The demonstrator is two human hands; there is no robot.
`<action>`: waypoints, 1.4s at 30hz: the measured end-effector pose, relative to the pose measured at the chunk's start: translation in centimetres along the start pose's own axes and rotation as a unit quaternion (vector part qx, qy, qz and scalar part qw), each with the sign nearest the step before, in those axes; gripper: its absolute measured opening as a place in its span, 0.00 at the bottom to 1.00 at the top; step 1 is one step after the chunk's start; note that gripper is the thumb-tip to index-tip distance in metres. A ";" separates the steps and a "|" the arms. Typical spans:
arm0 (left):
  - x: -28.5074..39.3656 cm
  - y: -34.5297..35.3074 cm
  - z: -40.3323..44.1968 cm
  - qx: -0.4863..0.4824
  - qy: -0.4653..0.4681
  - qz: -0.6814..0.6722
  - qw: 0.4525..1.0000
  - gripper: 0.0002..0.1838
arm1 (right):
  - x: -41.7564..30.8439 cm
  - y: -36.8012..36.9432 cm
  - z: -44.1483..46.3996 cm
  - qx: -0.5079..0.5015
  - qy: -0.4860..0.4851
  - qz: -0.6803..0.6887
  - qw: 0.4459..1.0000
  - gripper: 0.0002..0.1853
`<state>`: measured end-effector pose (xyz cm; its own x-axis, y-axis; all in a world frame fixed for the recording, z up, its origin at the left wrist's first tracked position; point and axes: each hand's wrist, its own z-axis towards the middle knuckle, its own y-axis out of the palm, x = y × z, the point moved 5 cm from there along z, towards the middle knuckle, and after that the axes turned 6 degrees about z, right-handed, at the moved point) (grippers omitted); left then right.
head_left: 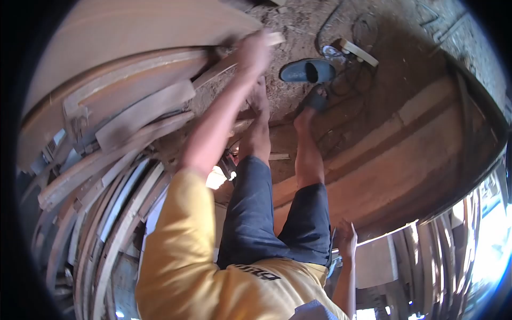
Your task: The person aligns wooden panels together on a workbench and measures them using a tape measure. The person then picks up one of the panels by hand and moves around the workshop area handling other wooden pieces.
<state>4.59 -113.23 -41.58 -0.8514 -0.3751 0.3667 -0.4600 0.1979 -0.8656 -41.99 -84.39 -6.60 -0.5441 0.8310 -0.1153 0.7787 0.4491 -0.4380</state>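
My left hand (254, 53) is stretched far forward at the upper middle, blurred by motion. Its fingers are closed around a piece of wood (276, 38), whose pale end sticks out past the hand. Beside that hand lies a broad wooden panel (160, 24). Low on the right, my right hand (346, 236) hangs by my thigh with its fingers loosely apart and nothing visible in them. It is close to the near edge of a large brown wooden surface (389, 176), which looks curved through this lens; whether it touches it I cannot tell.
Many boards and strips (114, 213) are stacked on the left, and more timber (426, 250) stands at the lower right. A loose dark slipper (306, 70) lies on the littered ground before my feet. Near it are a pale wooden block (359, 52) and a dark cable (319, 34).
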 end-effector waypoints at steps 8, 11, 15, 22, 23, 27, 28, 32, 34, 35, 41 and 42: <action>-14.0 -25.0 -18.2 0.172 -0.043 0.255 0.950 0.28 | -9.4 8.9 10.4 -0.092 -0.073 0.033 0.992 0.21; -18.7 -25.8 -22.3 0.175 -0.085 0.368 0.909 0.32 | -13.8 7.6 6.6 -0.085 -0.169 -0.009 0.982 0.21; -23.8 -20.4 -26.9 0.018 -0.270 0.382 0.883 0.43 | -14.9 2.4 2.4 -0.066 -0.248 -0.067 0.964 0.20; -6.8 -19.3 -29.8 -0.189 -0.198 0.039 0.961 0.26 | -8.7 -9.0 1.9 -0.025 -0.175 -0.002 0.984 0.23; -5.4 -19.0 -30.0 -0.195 -0.178 0.034 0.964 0.27 | -8.2 -10.0 1.9 -0.012 -0.185 0.016 0.983 0.23; -1.7 -17.2 -29.1 -0.189 -0.161 -0.037 0.968 0.25 | -10.5 -15.8 1.2 0.084 -0.280 -0.052 0.955 0.23; 0.5 -18.1 -29.0 -0.202 -0.161 -0.056 0.965 0.23 | -10.8 -17.0 0.5 0.097 -0.296 -0.014 0.950 0.23; 6.1 -19.3 -26.0 -0.250 -0.101 -0.038 0.962 0.22 | -12.3 -21.3 -0.4 0.114 -0.290 0.064 0.948 0.23; 8.9 -20.2 -23.3 -0.284 -0.076 -0.010 0.956 0.22 | -12.4 -23.0 -1.0 0.125 -0.300 0.087 0.942 0.23; 10.0 -20.7 -21.5 -0.280 -0.074 -0.009 0.957 0.22 | -12.3 -23.8 -1.2 0.136 -0.297 0.107 0.939 0.24; 17.1 -20.9 -7.8 -0.278 -0.027 -0.017 0.960 0.22 | -14.8 -28.3 -2.1 0.134 -0.277 0.210 0.928 0.22; 18.5 -21.0 -5.3 -0.252 -0.004 -0.036 0.967 0.22 | -15.8 -29.4 -1.6 0.159 -0.278 0.238 0.917 0.21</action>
<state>-2.84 -119.56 -14.79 -0.8112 -0.4113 0.4156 -0.5846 0.5866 -0.5605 -55.84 -110.21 9.51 -0.3098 0.5725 -0.7592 0.8871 -0.1133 -0.4474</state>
